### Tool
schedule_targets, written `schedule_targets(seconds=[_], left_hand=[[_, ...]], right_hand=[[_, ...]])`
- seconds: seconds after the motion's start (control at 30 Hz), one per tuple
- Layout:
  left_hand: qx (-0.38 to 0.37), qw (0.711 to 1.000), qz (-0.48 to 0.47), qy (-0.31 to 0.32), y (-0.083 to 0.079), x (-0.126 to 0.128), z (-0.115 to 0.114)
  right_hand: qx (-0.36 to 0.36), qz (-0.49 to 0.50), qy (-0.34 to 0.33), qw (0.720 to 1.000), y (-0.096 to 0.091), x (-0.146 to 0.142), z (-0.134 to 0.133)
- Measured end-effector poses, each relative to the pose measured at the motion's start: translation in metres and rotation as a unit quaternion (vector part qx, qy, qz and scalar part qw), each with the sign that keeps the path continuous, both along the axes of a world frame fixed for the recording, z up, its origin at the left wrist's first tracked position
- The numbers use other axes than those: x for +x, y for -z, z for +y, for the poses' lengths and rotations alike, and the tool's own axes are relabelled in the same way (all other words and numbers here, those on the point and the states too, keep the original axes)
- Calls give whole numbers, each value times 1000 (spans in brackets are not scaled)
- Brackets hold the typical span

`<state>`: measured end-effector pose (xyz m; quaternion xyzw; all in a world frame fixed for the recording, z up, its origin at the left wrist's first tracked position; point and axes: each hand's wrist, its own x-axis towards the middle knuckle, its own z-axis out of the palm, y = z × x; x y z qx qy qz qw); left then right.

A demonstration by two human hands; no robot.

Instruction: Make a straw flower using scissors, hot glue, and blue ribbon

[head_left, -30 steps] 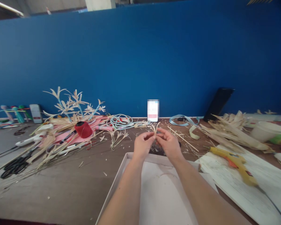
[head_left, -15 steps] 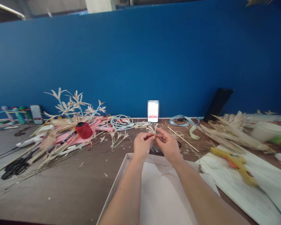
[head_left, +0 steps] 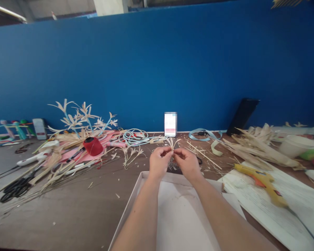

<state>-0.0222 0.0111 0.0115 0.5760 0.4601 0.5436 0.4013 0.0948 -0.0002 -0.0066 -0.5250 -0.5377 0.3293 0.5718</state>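
Observation:
My left hand [head_left: 159,162] and my right hand [head_left: 187,162] meet above the far edge of a shallow white box [head_left: 146,198]. Together they pinch a small straw flower [head_left: 172,143] whose thin pale petals stick up between the fingertips. Both hands have their fingers closed on its base. My forearms reach over the box, which lies on the brown table [head_left: 68,209].
A yellow glue gun [head_left: 261,181] lies on white paper at the right, beside dried husks [head_left: 256,146]. A red thread spool [head_left: 93,145], straw flower stems [head_left: 78,118], black scissors [head_left: 13,188] and a coiled cable [head_left: 133,136] lie at the left. A phone [head_left: 170,124] leans on the blue wall.
My hands stay together on the small straw flower; the fingers have shifted slightly around it and my right hand sits a bit lower.

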Motion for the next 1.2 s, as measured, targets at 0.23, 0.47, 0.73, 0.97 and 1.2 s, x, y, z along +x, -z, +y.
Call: schedule_targets(seconds=[0.23,0.47,0.73,0.97,1.2], left_hand=[[-7,1000,-5,-3,-3,0,-1],[-34,999,-9,-3,-1,2,0],[34,998,48,-22,-4,0,-2],[45,997,53,-29,-3,1,-2],[-6,999,18,-35,-6,2,-5]], right_hand=[[37,-52,-2,998,-1,0,-4],[66,-69,-2,995,-1,0,-4],[72,-83,-3,994,-1,-1,-5],[59,-70,-11,996,0,-1,-4],[53,-76,-3,996,-5,-2,-8]])
